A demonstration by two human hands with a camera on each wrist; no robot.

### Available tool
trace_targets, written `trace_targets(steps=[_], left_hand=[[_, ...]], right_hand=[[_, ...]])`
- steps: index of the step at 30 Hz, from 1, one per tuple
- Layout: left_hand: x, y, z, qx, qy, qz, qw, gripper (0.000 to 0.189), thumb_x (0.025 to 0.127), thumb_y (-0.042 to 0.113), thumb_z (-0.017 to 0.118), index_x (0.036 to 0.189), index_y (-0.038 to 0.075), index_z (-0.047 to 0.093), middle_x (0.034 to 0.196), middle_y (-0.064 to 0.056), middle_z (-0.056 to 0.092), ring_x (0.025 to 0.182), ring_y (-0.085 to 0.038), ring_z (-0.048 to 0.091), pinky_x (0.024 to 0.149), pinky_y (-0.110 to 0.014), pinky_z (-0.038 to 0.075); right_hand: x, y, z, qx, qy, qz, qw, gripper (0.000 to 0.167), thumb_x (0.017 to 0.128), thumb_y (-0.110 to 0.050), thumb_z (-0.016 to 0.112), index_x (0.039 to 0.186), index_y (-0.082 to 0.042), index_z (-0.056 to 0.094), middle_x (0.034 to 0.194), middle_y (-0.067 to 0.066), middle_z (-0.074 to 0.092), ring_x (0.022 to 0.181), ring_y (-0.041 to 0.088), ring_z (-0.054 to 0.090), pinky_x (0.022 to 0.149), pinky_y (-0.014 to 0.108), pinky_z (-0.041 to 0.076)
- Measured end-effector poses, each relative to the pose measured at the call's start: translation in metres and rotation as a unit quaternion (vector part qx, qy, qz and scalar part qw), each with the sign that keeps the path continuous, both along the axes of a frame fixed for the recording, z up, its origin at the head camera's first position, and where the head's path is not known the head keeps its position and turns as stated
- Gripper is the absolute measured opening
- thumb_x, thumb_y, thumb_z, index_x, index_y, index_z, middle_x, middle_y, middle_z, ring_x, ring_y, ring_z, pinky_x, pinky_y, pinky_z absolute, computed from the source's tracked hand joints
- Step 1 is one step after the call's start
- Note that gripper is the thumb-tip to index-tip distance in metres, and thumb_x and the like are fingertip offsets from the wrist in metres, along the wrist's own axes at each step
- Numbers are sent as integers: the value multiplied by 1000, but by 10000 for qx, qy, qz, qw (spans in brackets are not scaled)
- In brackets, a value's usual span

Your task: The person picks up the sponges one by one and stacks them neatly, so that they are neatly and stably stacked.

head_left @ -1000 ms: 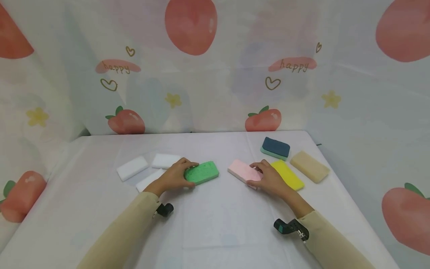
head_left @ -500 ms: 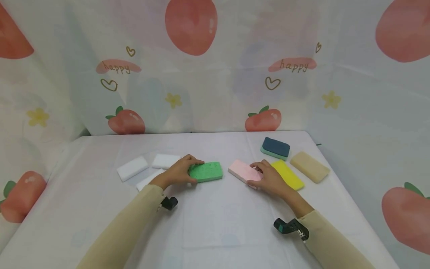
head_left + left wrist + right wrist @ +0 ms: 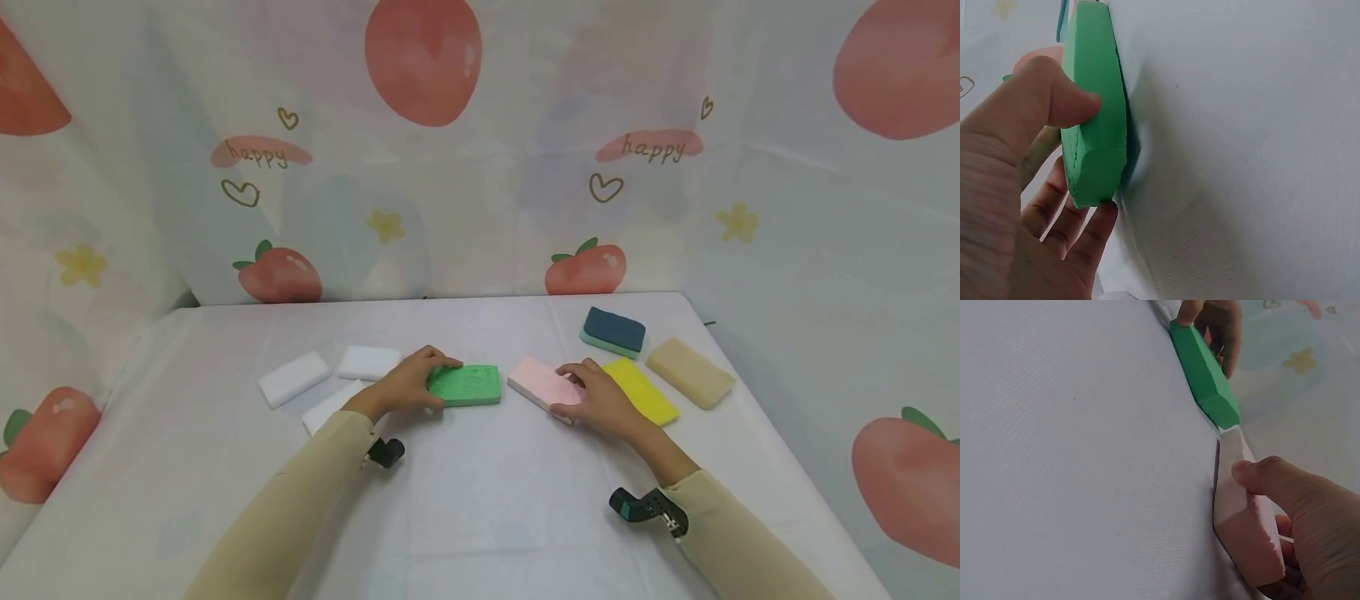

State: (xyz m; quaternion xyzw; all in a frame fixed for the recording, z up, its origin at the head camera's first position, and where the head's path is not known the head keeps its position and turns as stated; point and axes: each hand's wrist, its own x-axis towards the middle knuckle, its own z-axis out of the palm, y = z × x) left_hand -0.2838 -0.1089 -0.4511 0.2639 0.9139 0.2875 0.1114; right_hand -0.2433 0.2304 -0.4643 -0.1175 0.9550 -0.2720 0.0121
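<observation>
A green sponge (image 3: pixel 468 386) lies flat near the middle of the table, and my left hand (image 3: pixel 405 382) grips its left end. In the left wrist view the thumb (image 3: pixel 1075 106) presses the near edge of the sponge, with other fingers behind and under its end. A pink sponge (image 3: pixel 542 383) lies just right of it with a small gap between them. My right hand (image 3: pixel 600 398) holds the pink sponge by its right end, thumb on the near side. Beside the right hand lies a yellow sponge (image 3: pixel 641 392), partly covered by it.
Several white sponges (image 3: pixel 295 379) lie left of the left hand, one partly behind the wrist. A dark blue and green sponge (image 3: pixel 613 330) and a beige sponge (image 3: pixel 690 372) lie at the right back, near the table's right edge.
My left hand has slid the green sponge to the right, toward the pink one, and turned it straighter. The right hand and pink sponge have stayed in place.
</observation>
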Motion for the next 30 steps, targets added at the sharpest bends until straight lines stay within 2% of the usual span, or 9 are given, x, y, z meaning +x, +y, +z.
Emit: trace_targets(steps=[7,17,23,30], left_hand=[[0,-1,-1,139,-72,76,9998,65,76,11,81,136,15,59,124,-8,50,113,-22,51,102,-41,44],[-4,-6,3,-23,-173,17,9998,65,76,18,85,135,14,59,129,-8,53,119,-24,51,104,-42,43],[-5,-9,6,-69,-306,131,9994,65,76,19,86,135,18,60,131,-8,54,120,-24,51,104,-43,43],[-5,-6,6,32,-490,183,9986,65,75,19,85,135,21,61,128,-6,55,114,-24,52,102,-42,44]], right_hand=[[-1,-2,2,54,-16,-24,10000,65,78,-40,82,129,-8,59,104,9,55,100,25,55,92,44,51],[1,-4,4,80,-38,-136,9999,65,77,-39,83,130,-8,60,104,10,57,99,26,55,91,45,51],[2,-6,6,93,-28,-42,9999,67,79,-38,82,132,-4,59,106,11,57,100,26,55,92,45,51],[8,-2,11,2,-293,-45,9996,74,77,-37,83,135,-3,54,113,15,55,103,28,54,93,46,52]])
